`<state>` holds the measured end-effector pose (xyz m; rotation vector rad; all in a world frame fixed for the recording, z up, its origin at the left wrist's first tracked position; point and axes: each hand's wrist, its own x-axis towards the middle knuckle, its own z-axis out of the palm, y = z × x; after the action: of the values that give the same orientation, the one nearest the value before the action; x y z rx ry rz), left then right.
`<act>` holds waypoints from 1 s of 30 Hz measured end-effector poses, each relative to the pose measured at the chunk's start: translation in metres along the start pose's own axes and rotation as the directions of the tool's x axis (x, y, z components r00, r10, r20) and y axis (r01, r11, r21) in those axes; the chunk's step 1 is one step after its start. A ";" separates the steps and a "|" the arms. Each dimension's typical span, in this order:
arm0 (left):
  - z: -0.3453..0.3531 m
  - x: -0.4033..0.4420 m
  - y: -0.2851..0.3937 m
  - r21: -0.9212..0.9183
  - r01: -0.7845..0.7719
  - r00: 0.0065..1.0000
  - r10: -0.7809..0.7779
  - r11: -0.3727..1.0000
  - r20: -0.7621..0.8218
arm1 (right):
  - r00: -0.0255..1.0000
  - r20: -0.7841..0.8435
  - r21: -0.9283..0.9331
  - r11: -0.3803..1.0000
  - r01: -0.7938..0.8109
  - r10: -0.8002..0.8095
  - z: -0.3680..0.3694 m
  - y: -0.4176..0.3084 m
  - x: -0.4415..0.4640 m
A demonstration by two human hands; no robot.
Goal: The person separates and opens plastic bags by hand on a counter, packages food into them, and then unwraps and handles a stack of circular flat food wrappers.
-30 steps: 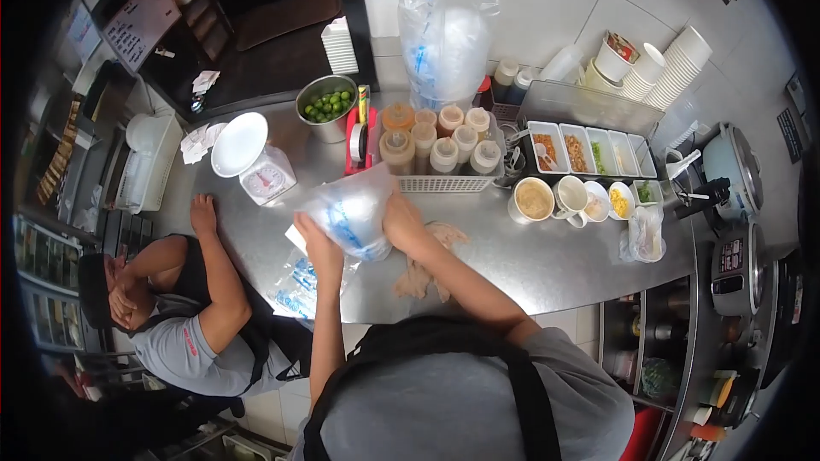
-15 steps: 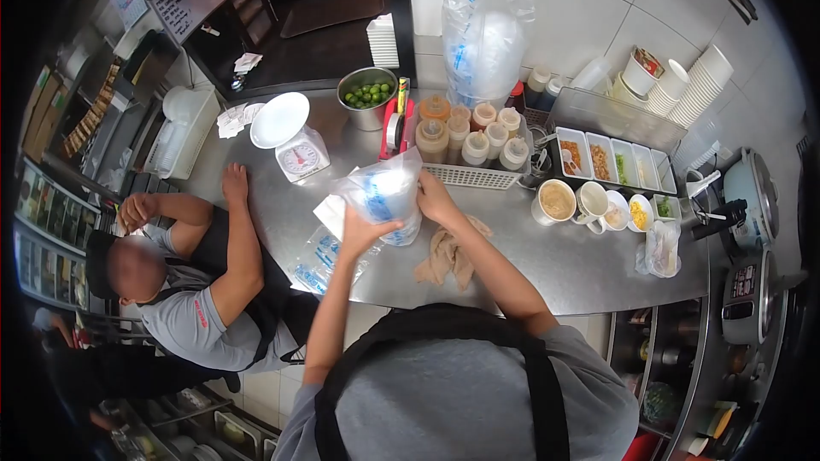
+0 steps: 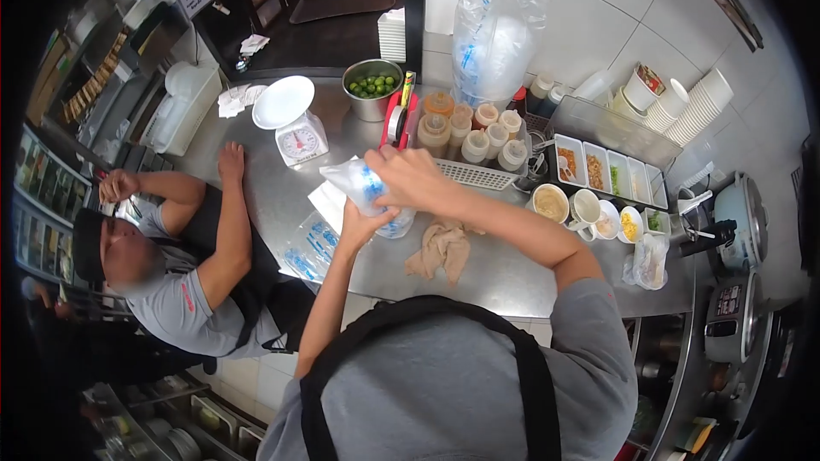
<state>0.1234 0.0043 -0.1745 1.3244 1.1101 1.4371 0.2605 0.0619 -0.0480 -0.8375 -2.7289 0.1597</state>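
Observation:
A clear plastic bag (image 3: pixel 345 176) with blue print, bunched around something pale I cannot make out, is between my hands above the steel counter. My left hand (image 3: pixel 362 226) wraps the bag's lower part from the near left side. Over its upper part, my right hand (image 3: pixel 408 176) closes with bent fingers, the forearm crossing from the right. White paper (image 3: pixel 328 203) lies beneath the bag on the left, beside flat printed plastic bags (image 3: pixel 309 245). A crumpled tan cloth (image 3: pixel 440 249) rests just right of my hands.
A kitchen scale (image 3: pixel 299 143), a pot of green limes (image 3: pixel 372 90) and a red tape dispenser (image 3: pixel 397 119) stand behind. Squeeze bottles (image 3: pixel 475 145) fill a basket; topping trays (image 3: pixel 598 166) and cups (image 3: pixel 551 203) are right. A co-worker's arm (image 3: pixel 231 230) rests on the counter's left.
My right hand has moved left from the bag's right side onto its upper part. The bag looks more gathered and tilts to the left. The view has shifted slightly.

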 end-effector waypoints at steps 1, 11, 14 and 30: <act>-0.001 -0.003 0.000 0.020 0.000 1.000 0.000 1.000 -0.002 | 1.000 -0.011 0.056 0.998 0.027 -0.027 -0.001 0.005 -0.003; -0.024 -0.047 0.055 0.506 -0.177 0.984 0.143 0.844 0.106 | 0.994 -0.106 0.274 0.962 0.015 0.015 -0.015 0.028 -0.022; -0.047 -0.077 0.074 0.451 -0.053 0.998 0.066 0.891 -0.013 | 0.984 -0.176 0.275 0.960 0.053 -0.004 -0.054 0.031 -0.018; -0.071 -0.162 0.048 0.188 0.177 0.891 -0.076 0.966 -0.448 | 0.860 -0.470 -0.164 0.938 -0.305 0.197 -0.126 0.167 0.130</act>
<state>0.0618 -0.1683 -0.1673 1.0733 1.6679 1.5895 0.2839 0.2758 0.0719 -1.1375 -2.2200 -0.2797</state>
